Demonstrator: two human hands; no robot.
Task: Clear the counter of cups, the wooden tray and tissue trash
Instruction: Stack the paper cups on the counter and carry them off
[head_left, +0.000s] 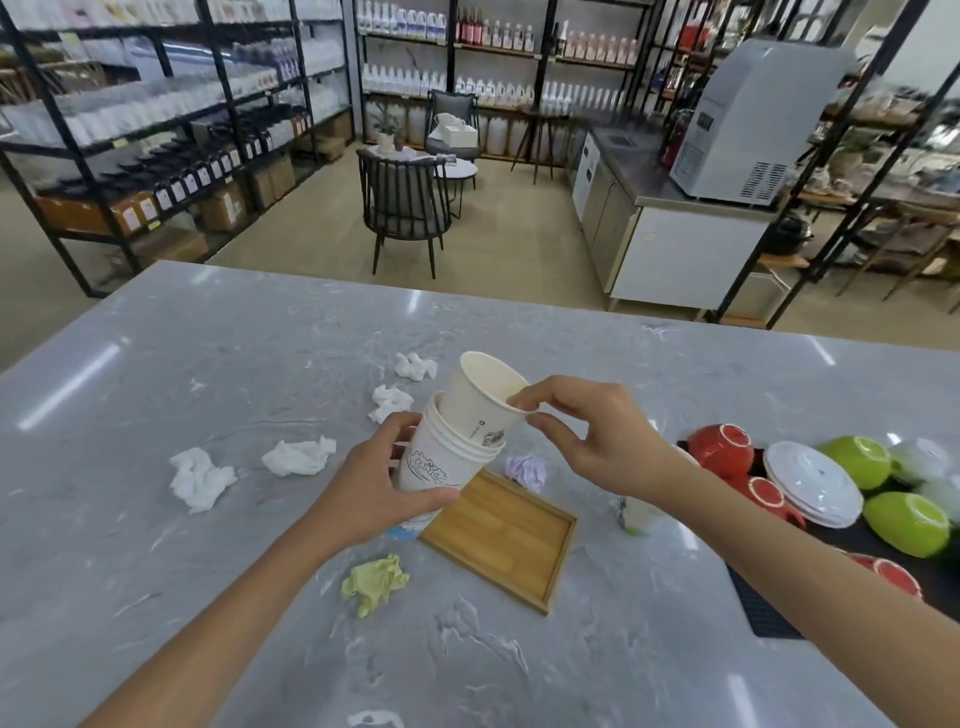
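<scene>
My left hand (382, 486) grips a stack of white paper cups (441, 462), tilted above the grey counter (156, 364). My right hand (592, 441) pinches the rim of a single white cup (483, 395), whose bottom sits partly inside the top of the stack. Under the stack lies the empty wooden tray (509, 540). Crumpled white tissues (200, 478) (298, 457) (390, 400) (415, 365) lie to the left and behind. A purple tissue (527, 470) sits by the tray's far corner and a yellow-green one (375, 582) lies in front of the tray.
A small cup (640, 514) stands right of the tray, partly behind my right forearm. At the right edge, a black mat (769, 618) carries red and green bowls (906, 522) and white plates (813, 483). Shelves, chairs and a steel counter stand beyond.
</scene>
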